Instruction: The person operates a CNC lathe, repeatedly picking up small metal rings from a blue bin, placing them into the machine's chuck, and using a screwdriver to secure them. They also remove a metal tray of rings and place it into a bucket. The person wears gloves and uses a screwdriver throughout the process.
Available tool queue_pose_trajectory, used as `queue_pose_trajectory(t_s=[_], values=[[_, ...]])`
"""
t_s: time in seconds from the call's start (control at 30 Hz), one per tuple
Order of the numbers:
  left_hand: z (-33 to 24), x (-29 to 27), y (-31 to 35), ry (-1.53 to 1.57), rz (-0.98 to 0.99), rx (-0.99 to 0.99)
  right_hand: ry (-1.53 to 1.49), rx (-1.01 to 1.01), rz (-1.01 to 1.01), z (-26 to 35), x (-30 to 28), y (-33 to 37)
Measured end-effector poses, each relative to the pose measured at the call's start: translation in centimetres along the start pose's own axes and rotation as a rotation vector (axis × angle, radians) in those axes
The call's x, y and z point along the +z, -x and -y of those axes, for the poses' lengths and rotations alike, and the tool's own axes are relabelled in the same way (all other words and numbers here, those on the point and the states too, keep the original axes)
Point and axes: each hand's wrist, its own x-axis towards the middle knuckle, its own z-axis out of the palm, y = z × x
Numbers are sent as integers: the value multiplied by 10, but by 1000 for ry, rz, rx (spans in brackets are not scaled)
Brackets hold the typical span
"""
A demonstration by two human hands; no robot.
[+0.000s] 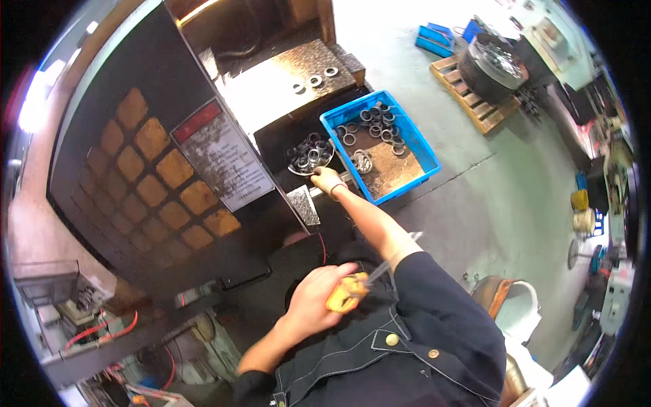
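Note:
My left hand (313,298) is closed around a yellow-handled tool (347,293) in front of my chest. A thin metal shaft runs from the tool up to the right; its exact kind is unclear. My right arm reaches forward, and my right hand (328,182) is closed on the near rim of a round pan (303,172). Several dark and shiny metal rings (312,153) are heaped in the pan. Just to its right stands a blue bin (415,184) with more metal rings (386,129) and a small round container (361,161) in it.
Three metal rings (315,81) lie in a row on a wet machine ledge (271,95). A dark machine door with a sign (227,159) stands at the left. Farther right, a wooden pallet (468,95) carries a dark drum (489,68), near a small blue bin (435,41).

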Motion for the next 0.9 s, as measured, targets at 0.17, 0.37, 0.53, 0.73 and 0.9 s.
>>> queue_pose_trajectory(t_s=[0.17,0.37,0.53,0.73,0.9], values=[[-108,-9,-97,135,271,169,-119,-38,179,-62,17,15],[-175,-21,-157,-252,600,189,-562,260,152,-74,13,-12],[-158,-37,-165,-387,453,42,-889,362,-88,-52,39,-39],[-96,-62,-103,-143,6,-319,-1018,495,-287,-37,54,-71],[-37,-34,11,390,-415,-647,-1228,744,-430,-63,60,-99]])
